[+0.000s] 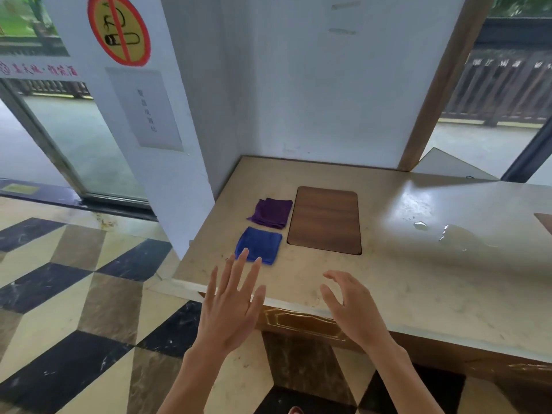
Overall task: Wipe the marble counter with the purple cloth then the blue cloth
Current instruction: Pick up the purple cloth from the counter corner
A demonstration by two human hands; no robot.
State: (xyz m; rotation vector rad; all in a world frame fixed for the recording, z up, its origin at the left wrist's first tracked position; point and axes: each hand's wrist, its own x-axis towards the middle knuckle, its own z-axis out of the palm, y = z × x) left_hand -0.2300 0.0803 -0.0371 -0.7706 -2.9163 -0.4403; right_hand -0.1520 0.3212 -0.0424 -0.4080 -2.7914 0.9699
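Hovering over the near edge of the marble worktop (pixel 343 288) — both hands empty, nothing gripped. Left hand (pixel 230 309) is flat, back up, fingers (pixel 243 264) spread and straight; the two longest tips overlap the near edge of the blue cloth (pixel 259 245) in view, contact cannot be told. Right hand (pixel 355 309) sits to the right of it, fingers (pixel 336 277) loosely curled and parted, thumb apart, over bare marble near the front edge.

Purple cloth (pixel 272 216) lies folded on the worktop's left part, farther from the person, with the blue cloth folded just in front of it; a narrow strip of marble between the two. Both are just left of a brown wooden board (pixel 325 219) with rounded corners, which looks set flush into the surface.

Right of the board — a wet patch (pixel 454 234) with a smaller drop (pixel 420 225) beside it, shining on the marble, well apart from the cloths.

White pillar (pixel 143 115) stands at the worktop's left end, carrying a no-smoking sign (pixel 119 29) and a paper notice (pixel 146 110) below it. Floor (pixel 74 294) is patterned tile in black, brown and cream. Worktop front has a wooden panel (pixel 298 322) with gold trim under the marble lip.
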